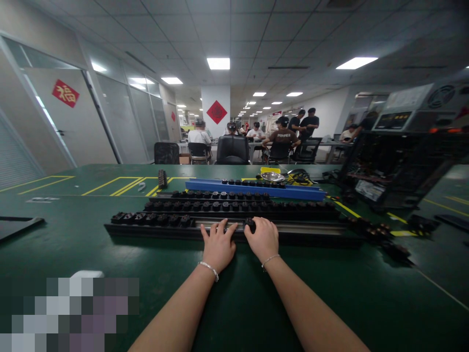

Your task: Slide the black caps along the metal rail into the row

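Note:
A long black rail [139, 233] lies across the green table in front of me, with a row of small black blocks [157, 220] seated along its left part. My left hand [220, 249] rests on the rail just right of that row, its fingers spread and nothing seen in them. Further right, my right hand [264, 237] has thumb and fingers closed around a single black block [249, 225] at the rail's bare metal channel. Behind this rail lie more black rails [234, 208] filled with similar blocks.
Beyond the black rails is a blue rail [304, 191], with a round metal dish [272, 177] behind it. Loose black parts [377, 230] lie off the rail's right end. An opened computer case [395, 166] stands at right. Several people sit or stand in the background.

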`<control>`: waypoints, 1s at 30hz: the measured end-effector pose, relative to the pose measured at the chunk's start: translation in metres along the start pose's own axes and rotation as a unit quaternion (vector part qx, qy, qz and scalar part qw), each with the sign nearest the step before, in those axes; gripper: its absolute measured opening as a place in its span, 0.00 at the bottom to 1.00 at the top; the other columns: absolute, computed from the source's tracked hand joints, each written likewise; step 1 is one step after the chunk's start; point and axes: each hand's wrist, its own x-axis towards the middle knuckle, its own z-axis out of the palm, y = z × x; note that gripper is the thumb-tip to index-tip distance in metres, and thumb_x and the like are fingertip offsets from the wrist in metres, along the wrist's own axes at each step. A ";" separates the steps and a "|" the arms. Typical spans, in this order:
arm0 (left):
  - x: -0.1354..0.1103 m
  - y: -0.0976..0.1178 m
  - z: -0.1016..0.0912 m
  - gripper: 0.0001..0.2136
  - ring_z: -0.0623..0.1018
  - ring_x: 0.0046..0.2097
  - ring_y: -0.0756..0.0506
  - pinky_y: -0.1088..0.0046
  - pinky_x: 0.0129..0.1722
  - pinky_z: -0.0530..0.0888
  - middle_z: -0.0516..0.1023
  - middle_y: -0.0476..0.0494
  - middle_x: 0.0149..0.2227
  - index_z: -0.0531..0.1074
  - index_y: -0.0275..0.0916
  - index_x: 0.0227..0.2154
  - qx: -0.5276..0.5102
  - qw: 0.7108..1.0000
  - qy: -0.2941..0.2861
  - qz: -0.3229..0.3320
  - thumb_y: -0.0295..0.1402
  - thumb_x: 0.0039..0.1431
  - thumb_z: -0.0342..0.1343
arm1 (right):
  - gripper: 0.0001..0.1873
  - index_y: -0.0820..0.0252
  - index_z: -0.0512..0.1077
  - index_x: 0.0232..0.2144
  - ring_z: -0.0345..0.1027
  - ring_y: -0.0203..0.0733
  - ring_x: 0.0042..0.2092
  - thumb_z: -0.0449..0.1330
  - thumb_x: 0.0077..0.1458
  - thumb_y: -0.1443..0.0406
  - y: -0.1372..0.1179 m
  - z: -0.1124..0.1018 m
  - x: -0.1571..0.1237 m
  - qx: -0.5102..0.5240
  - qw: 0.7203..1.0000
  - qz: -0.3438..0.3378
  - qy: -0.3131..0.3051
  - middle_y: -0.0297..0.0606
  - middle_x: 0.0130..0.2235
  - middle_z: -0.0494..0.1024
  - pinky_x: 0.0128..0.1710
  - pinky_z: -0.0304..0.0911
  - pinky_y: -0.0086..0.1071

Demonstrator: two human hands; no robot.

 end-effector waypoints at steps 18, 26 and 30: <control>0.000 0.001 0.000 0.23 0.62 0.57 0.38 0.36 0.57 0.43 0.62 0.47 0.60 0.62 0.55 0.54 0.002 1.000 -0.003 0.001 0.33 0.53 0.50 | 0.17 0.61 0.72 0.40 0.61 0.47 0.52 0.52 0.52 0.58 0.001 -0.002 0.001 -0.025 0.999 0.019 -0.001 0.44 0.44 0.76 0.53 0.47 0.40; 0.000 0.003 -0.004 0.23 0.62 0.57 0.38 0.38 0.58 0.43 0.61 0.47 0.60 0.63 0.55 0.53 0.001 1.000 -0.011 -0.004 0.32 0.53 0.50 | 0.15 0.61 0.72 0.36 0.62 0.47 0.50 0.52 0.52 0.58 0.002 -0.006 0.001 -0.028 0.999 0.020 0.006 0.44 0.41 0.77 0.51 0.48 0.39; 0.000 0.003 -0.005 0.23 0.62 0.57 0.38 0.38 0.58 0.43 0.61 0.48 0.60 0.63 0.54 0.53 0.005 1.000 -0.017 -0.008 0.32 0.53 0.51 | 0.13 0.60 0.71 0.33 0.63 0.46 0.47 0.52 0.52 0.59 0.003 -0.007 0.001 -0.032 0.999 0.026 0.012 0.44 0.38 0.76 0.49 0.50 0.38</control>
